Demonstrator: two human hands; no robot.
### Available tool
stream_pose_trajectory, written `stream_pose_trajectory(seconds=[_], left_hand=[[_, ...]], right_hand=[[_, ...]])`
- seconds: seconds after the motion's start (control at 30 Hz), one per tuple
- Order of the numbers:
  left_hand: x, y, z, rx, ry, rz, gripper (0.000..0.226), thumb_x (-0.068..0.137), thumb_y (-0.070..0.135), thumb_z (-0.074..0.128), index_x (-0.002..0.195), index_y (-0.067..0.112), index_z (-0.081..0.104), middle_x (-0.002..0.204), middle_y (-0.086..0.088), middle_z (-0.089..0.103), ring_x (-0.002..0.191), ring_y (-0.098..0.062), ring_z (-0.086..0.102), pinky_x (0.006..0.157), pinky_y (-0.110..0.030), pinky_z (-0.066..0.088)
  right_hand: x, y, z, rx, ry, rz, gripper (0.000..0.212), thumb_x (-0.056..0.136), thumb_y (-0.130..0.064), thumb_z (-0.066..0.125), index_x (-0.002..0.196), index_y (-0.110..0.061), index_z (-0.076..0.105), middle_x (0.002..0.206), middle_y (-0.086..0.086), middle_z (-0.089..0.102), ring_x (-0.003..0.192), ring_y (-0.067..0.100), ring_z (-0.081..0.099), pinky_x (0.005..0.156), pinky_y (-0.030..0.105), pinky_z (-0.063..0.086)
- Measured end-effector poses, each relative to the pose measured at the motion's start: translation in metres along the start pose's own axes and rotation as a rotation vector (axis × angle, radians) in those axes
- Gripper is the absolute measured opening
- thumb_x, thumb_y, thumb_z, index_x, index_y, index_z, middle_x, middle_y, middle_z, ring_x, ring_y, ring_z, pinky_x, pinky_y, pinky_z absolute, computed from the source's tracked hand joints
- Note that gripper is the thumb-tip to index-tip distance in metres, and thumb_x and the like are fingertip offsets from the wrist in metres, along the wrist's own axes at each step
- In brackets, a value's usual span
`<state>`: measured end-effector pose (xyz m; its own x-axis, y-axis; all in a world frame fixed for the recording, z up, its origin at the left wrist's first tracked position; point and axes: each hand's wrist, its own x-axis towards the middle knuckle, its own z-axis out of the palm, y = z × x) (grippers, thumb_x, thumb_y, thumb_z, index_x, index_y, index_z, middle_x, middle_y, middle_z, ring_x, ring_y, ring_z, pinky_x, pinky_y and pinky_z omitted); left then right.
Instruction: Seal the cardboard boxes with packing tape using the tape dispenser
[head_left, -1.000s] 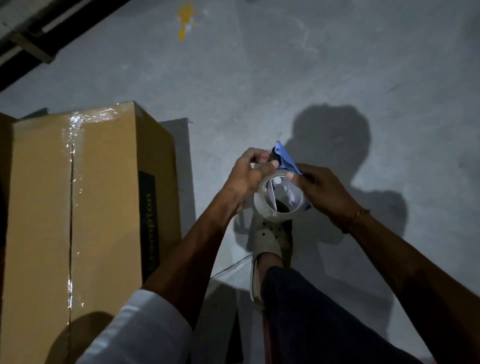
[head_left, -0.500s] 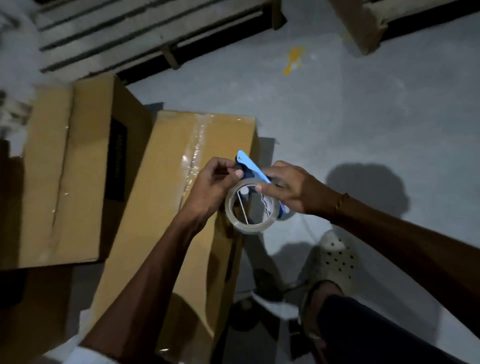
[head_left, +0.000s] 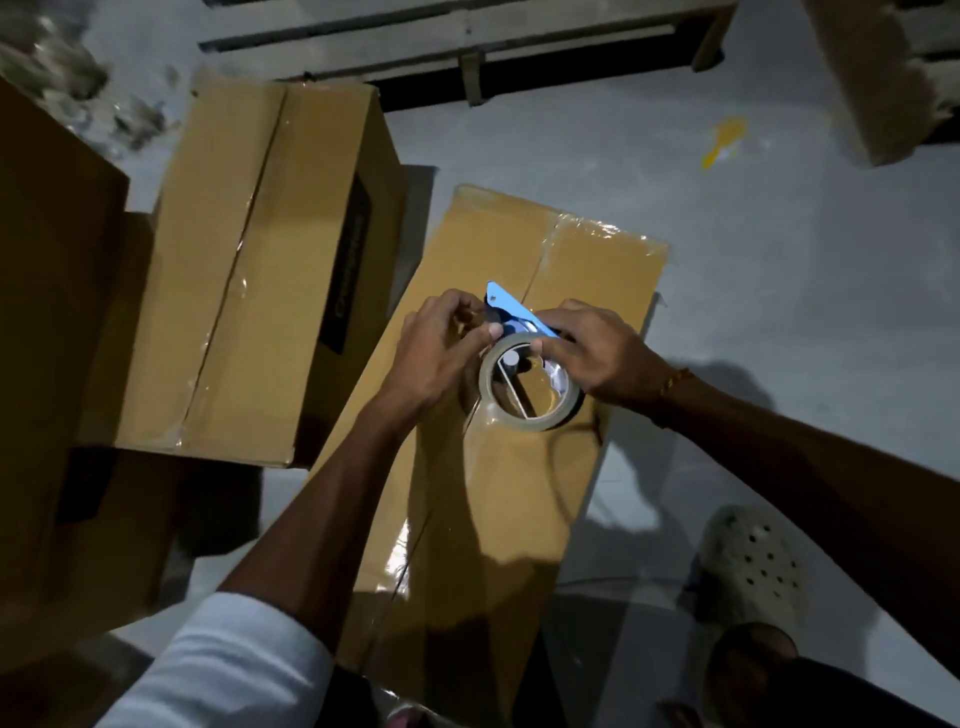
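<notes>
Both hands, left hand (head_left: 441, 348) and right hand (head_left: 592, 353), hold the tape dispenser (head_left: 524, 374) in a closed grip above a taped cardboard box (head_left: 519, 493); contents unseen.

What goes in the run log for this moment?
left hand: pinches tape end | right hand: grips tape dispenser | over taped cardboard box
</notes>
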<state>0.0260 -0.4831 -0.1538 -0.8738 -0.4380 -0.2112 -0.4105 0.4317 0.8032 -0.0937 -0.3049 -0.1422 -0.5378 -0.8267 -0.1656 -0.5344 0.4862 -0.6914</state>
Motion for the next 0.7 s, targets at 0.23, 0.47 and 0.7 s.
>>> stream_pose_trajectory(seconds=[0.23, 0.47, 0.7], left_hand=[[0.015, -0.016, 0.01, -0.005, 0.131, -0.006, 0.048, 0.104, 0.056, 0.031, 0.096, 0.02, 0.062, 0.096, 0.0, 0.062, 0.093, -0.018, 0.059, 0.083, -0.046, 0.051], [0.009, 0.018, -0.019, 0.18, 0.091, -0.191, 0.035, 0.103, 0.038, 0.046, 0.097, 0.01, 0.067, 0.093, -0.008, 0.069, 0.087, -0.026, 0.065, 0.073, -0.038, 0.051], [-0.027, 0.119, -0.098, 0.43, -0.074, -0.216, 0.006, 0.095, 0.02, 0.059, 0.099, 0.019, 0.063, 0.104, -0.009, 0.067, 0.096, -0.035, 0.064, 0.072, -0.037, 0.046]], right_hand=[[0.008, 0.015, 0.017, 0.084, 0.081, 0.054, 0.021, 0.098, -0.023, 0.055, 0.112, -0.019, 0.07, 0.085, 0.004, 0.055, 0.08, 0.017, 0.052, 0.071, 0.035, 0.039], [0.006, -0.021, -0.004, 0.043, 0.047, 0.185, 0.036, 0.091, -0.022, 0.06, 0.125, -0.009, 0.061, 0.105, 0.014, 0.063, 0.1, 0.031, 0.059, 0.087, 0.045, 0.048], [0.014, -0.121, -0.084, 0.148, 0.067, 0.37, 0.032, 0.092, -0.013, 0.063, 0.124, -0.012, 0.063, 0.117, 0.015, 0.063, 0.106, 0.033, 0.061, 0.092, 0.044, 0.05]])
